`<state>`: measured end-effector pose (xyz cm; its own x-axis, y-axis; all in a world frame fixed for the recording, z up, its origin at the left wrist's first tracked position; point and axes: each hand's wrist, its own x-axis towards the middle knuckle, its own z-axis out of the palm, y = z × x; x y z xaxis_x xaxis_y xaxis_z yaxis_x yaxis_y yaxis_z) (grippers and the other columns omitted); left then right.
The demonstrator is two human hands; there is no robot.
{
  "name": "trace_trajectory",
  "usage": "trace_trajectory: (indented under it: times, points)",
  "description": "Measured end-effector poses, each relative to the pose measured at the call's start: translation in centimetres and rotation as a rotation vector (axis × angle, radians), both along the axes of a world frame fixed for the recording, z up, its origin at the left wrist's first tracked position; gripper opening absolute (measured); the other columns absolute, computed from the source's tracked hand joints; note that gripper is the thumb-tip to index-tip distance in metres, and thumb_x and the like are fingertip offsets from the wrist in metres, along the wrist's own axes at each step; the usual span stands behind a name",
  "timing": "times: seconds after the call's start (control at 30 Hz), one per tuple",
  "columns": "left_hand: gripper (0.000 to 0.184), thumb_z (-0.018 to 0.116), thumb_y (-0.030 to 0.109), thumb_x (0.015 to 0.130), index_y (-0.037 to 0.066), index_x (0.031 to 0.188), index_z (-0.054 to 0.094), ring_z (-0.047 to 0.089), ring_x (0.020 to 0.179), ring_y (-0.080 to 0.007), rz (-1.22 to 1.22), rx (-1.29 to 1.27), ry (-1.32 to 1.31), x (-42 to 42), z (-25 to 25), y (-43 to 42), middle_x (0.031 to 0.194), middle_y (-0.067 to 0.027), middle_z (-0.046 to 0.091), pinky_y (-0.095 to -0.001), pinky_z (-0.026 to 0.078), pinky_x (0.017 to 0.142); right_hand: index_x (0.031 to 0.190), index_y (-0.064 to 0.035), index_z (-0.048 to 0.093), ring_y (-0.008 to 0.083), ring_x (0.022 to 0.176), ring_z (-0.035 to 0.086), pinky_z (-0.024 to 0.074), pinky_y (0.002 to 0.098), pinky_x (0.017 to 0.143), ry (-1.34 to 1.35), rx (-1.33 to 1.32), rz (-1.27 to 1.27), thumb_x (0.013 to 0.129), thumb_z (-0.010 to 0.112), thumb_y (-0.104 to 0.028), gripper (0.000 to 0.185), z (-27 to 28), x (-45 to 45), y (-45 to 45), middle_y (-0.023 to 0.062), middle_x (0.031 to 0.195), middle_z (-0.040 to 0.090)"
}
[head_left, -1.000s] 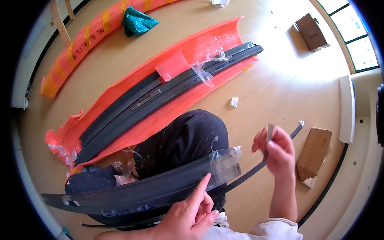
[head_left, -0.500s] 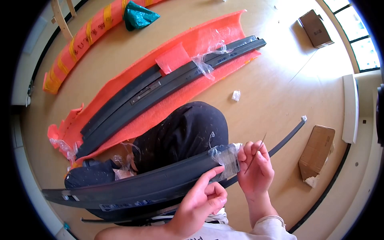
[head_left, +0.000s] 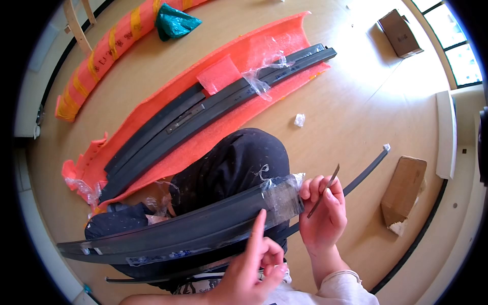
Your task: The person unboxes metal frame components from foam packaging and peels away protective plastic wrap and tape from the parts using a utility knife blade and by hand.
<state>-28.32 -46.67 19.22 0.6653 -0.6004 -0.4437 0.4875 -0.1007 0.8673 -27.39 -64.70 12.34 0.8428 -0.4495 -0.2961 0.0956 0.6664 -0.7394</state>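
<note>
Across my lap lies a long dark grey, slightly curved panel (head_left: pixel 203 219). Clear plastic film and tape (head_left: pixel 282 201) wrap its right end. My left hand (head_left: pixel 254 269) is near the panel's lower side, index finger stretched toward the edge of the wrapping and the other fingers loosely curled around nothing. Between the thumb and fingers of my right hand (head_left: pixel 325 213) is a thin, narrow, blade-like strip (head_left: pixel 325 189), held at a slant just beyond the wrapped end. A slim dark strip (head_left: pixel 363 171) with a white-wrapped tip reaches out behind that hand.
Ahead, dark grey panels (head_left: pixel 229 104) lie on an orange foam sheet (head_left: pixel 178 162) with loose clear film. A rolled orange bundle (head_left: pixel 101 58) with yellow tape and a green bag (head_left: pixel 175 21) are farther back. Cardboard boxes (head_left: pixel 404 190) stand at the right.
My left hand has drawn back from the tape, its index finger now pointing more upward. In my right hand, the strip has turned so its broad side shows more.
</note>
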Motion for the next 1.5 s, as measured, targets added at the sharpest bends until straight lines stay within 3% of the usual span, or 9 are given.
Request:
trace_trajectory:
  times: [0.2, 0.4, 0.5, 0.7, 1.0, 1.1, 1.17, 1.33, 1.5]
  points:
    - [0.109, 0.072, 0.008, 0.085, -0.006, 0.161, -0.006, 0.066, 0.073, -0.0279, -0.426, 0.522, -0.436, 0.0, -0.9, -1.7, 0.090, -0.0194, 0.061, -0.0357, 0.053, 0.067, 0.097, -0.0028, 0.050, 0.0239, 0.089, 0.050, 0.0404, 0.0368, 0.086, -0.071, -0.027, -0.007, 0.096, 0.055, -0.009, 0.008, -0.4, -0.7, 0.1, 0.0098, 0.085, 0.050]
    - [0.096, 0.055, 0.007, 0.100, 0.010, 0.163, -0.016, 0.044, 0.066, -0.0067, 0.051, -0.256, 0.214, -1.6, -1.9, -2.1, 0.081, -0.0004, 0.048, -0.0207, 0.043, 0.066, 0.096, -0.0031, 0.050, 0.0233, 0.087, 0.049, 0.0399, 0.0367, 0.086, -0.072, -0.033, -0.024, 0.094, 0.056, -0.010, 0.010, -0.5, -1.0, 0.4, 0.0099, 0.084, 0.050]
    - [0.092, 0.053, 0.006, 0.098, 0.009, 0.164, -0.010, 0.043, 0.065, -0.0070, 0.230, -0.421, 0.419, -1.8, -1.4, -2.8, 0.082, -0.0019, 0.048, -0.0189, 0.039, 0.063, 0.096, -0.0032, 0.050, 0.0233, 0.087, 0.049, 0.0396, 0.0370, 0.085, -0.070, -0.034, -0.034, 0.094, 0.057, -0.010, 0.010, -0.4, -1.0, 0.4, 0.0099, 0.084, 0.050]
    - [0.054, 0.055, 0.003, 0.096, -0.002, 0.145, 0.032, 0.046, 0.071, -0.0080, 0.421, -0.398, 0.687, 0.4, -2.3, -3.0, 0.085, -0.0026, 0.050, -0.0219, 0.037, 0.064, 0.099, -0.0032, 0.050, 0.0226, 0.088, 0.048, 0.0395, 0.0373, 0.086, -0.065, -0.035, 0.016, 0.094, 0.057, -0.012, 0.012, -0.6, -1.1, -0.2, 0.0087, 0.085, 0.049]
    - [0.058, 0.054, 0.002, 0.095, 0.000, 0.148, 0.029, 0.042, 0.070, -0.0080, 0.341, -0.437, 0.634, 0.6, -2.8, -2.5, 0.083, -0.0015, 0.047, -0.0221, 0.034, 0.063, 0.098, -0.0021, 0.055, 0.0214, 0.077, 0.057, 0.0487, 0.0369, 0.076, 0.026, 0.016, 0.430, 0.089, 0.066, -0.003, 0.014, 2.9, 1.9, -7.0, 0.0129, 0.089, 0.060]
    - [0.058, 0.052, 0.001, 0.096, 0.000, 0.149, 0.028, 0.042, 0.071, -0.0080, 0.336, -0.465, 0.632, 0.5, -2.9, -2.3, 0.084, -0.0015, 0.047, -0.0222, 0.033, 0.064, 0.096, -0.0008, 0.059, 0.0152, 0.071, 0.058, 0.0470, 0.0295, 0.063, 0.168, -0.101, 0.802, 0.087, 0.072, -0.002, 0.016, 3.7, 2.9, -7.7, 0.0080, 0.085, 0.064]
    - [0.058, 0.052, 0.001, 0.096, 0.001, 0.149, 0.028, 0.042, 0.071, -0.0080, 0.337, -0.481, 0.624, 0.4, -3.1, -2.3, 0.085, -0.0016, 0.047, -0.0223, 0.033, 0.064, 0.098, -0.0017, 0.064, 0.0083, 0.069, 0.059, 0.0446, 0.0251, 0.058, 0.251, -0.658, 1.132, 0.086, 0.075, -0.002, 0.017, 6.0, 4.3, -6.5, 0.0019, 0.078, 0.065]
    - [0.054, 0.047, -0.002, 0.097, 0.002, 0.147, 0.028, 0.042, 0.071, -0.0078, 0.307, -0.481, 0.605, 0.3, -3.4, -2.2, 0.085, -0.0021, 0.048, -0.0225, 0.033, 0.063, 0.102, -0.0111, 0.067, 0.0309, 0.060, 0.065, 0.0508, 0.0375, 0.054, -0.163, -1.259, 1.364, 0.075, 0.070, -0.005, 0.029, 7.3, 7.1, -5.3, 0.0075, 0.076, 0.068]
    - [0.051, 0.049, 0.001, 0.094, 0.004, 0.143, 0.038, 0.042, 0.067, -0.0070, 0.378, -0.450, 0.582, -0.1, -3.0, -2.5, 0.084, -0.0008, 0.047, -0.0215, 0.033, 0.060, 0.098, -0.0111, 0.066, 0.0308, 0.060, 0.065, 0.0522, 0.0412, 0.052, -0.405, -1.608, 1.487, 0.075, 0.069, -0.013, 0.023, 7.1, 8.8, -4.5, 0.0061, 0.071, 0.063]
